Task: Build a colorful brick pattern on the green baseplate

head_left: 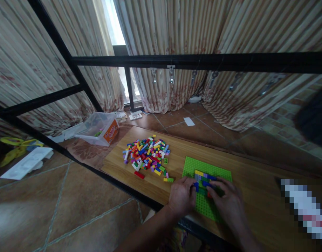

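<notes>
A green baseplate (208, 210) lies on the wooden tabletop, with a low cluster of coloured bricks (200, 174) on it. Yellow, blue, grey, green and red pieces show in that cluster. My left hand (182, 196) is at the plate's left side, fingertips closed on a blue brick (196, 186). From the right, my right hand (227, 201) reaches over the plate, thumb and forefinger pinching another blue brick (206, 183) at the cluster. My fingers partly cover the bricks, so whether these two are pressed down cannot be seen.
A heap of mixed bricks (147, 154) spreads over the wooden table (173, 143) to the left. Behind it stands a clear plastic bin (97, 127) with an orange label. A black metal frame (176, 60) crosses above, hung with clips. White packaging (28, 162) lies at far left.
</notes>
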A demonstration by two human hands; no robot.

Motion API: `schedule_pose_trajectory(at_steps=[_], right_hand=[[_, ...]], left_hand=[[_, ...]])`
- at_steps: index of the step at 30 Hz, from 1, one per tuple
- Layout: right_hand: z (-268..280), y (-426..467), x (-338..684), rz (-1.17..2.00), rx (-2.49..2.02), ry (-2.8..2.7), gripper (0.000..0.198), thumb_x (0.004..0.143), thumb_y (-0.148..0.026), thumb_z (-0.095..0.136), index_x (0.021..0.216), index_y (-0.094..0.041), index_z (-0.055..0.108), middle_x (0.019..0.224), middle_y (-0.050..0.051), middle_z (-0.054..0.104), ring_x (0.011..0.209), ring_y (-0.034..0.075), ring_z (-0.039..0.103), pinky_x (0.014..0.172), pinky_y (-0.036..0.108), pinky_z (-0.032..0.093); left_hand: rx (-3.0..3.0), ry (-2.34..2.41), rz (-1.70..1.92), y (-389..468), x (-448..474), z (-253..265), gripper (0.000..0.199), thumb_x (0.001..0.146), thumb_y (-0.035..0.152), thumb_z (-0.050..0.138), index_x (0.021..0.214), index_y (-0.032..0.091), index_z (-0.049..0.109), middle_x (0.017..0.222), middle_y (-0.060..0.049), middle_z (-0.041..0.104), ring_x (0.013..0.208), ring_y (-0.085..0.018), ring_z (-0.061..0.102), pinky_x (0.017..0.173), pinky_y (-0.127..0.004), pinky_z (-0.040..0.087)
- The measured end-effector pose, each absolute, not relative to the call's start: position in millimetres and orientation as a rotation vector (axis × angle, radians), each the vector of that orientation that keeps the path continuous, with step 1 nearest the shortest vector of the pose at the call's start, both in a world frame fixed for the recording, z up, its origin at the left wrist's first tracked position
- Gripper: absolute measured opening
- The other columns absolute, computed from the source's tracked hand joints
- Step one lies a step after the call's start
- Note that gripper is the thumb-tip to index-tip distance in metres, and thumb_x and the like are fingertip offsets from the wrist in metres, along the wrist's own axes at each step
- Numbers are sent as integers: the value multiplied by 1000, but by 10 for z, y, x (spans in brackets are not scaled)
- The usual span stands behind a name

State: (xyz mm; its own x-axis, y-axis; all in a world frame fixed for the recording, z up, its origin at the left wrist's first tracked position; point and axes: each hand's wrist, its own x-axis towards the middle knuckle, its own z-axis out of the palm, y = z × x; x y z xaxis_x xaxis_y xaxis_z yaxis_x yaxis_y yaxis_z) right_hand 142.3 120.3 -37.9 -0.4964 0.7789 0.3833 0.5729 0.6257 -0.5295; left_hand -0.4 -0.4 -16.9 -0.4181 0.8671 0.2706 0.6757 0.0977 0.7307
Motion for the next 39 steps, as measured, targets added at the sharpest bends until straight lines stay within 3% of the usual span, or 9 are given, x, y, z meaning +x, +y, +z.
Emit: schedule_pose_trajectory(at_steps=[6, 18, 34, 39], right_hand=[[-282, 1262, 1417, 381, -1059, -2456, 29, 81, -45, 52, 84, -20, 67, 114, 13, 59, 106, 30, 54, 92, 46, 43], [-69, 1402, 1403, 219, -845, -2764, 13, 78, -34, 59, 76, -22, 61, 115, 11, 60, 108, 32, 52, 91, 47, 43], [112, 1422, 1304, 322, -623, -2756, 24, 87, -43, 52, 77, -22, 57, 127, 12, 54, 115, 30, 49, 94, 48, 43], [220, 1147, 875, 422, -534, -2712, 18, 88, -37, 54, 79, -22, 56, 126, 11, 54, 116, 28, 48, 96, 47, 42]], left_hand=[[1539, 2153, 1222, -4, 1, -168, 23, 81, 15, 50, 100, 21, 62, 90, -4, 66, 83, -17, 62, 75, -29, 51], [1514, 2148, 1216, -14, 12, -155, 21, 82, 16, 50, 99, 21, 62, 90, -4, 66, 83, -18, 62, 75, -29, 50], [1455, 1934, 1470, -214, -92, -3, 21, 85, 12, 47, 99, 20, 61, 90, -5, 65, 83, -15, 61, 73, -25, 49], [1198, 2221, 1585, -565, -582, 136, 17, 88, 19, 49, 98, 19, 62, 90, -5, 65, 79, -14, 61, 70, -25, 48]])
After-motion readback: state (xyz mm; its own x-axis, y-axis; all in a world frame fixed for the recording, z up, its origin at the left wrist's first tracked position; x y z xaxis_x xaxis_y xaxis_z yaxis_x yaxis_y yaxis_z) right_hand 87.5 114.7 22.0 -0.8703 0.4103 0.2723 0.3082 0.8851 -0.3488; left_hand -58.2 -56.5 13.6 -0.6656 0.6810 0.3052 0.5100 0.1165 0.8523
